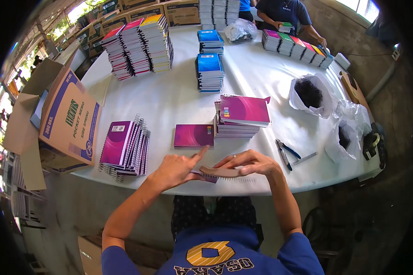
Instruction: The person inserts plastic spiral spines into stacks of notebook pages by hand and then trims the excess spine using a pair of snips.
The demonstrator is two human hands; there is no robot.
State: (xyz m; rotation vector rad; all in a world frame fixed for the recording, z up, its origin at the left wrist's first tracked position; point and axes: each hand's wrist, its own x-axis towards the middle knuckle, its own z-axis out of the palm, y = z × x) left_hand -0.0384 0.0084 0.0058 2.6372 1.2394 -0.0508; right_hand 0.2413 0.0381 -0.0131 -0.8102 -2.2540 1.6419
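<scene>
Near the table's front edge, my left hand [176, 170] pinches a small purple notebook [210, 178], mostly hidden, between thumb and fingers; its index finger points at another purple notebook [193, 134] lying flat just beyond. My right hand [254, 162] grips a tan, curved, comb-like tool [225, 172] that lies along the held notebook's edge. From under the tool a thin metal spiral wire [243, 180] sticks out to the right. Behind my hands stands a stack of purple notebooks [244, 110], the top ones slightly askew. To the left is a pile of spiral-bound purple notebooks [116, 143].
Pliers [284, 153] and a loose wire coil [304, 158] lie right of my hands. Plastic bags [326, 101] with dark coils stand farther right. Blue notebook stacks [210, 63], taller stacks [137, 46] and an open carton [71, 119] surround the work. A co-worker [287, 13] handles notebooks across the table.
</scene>
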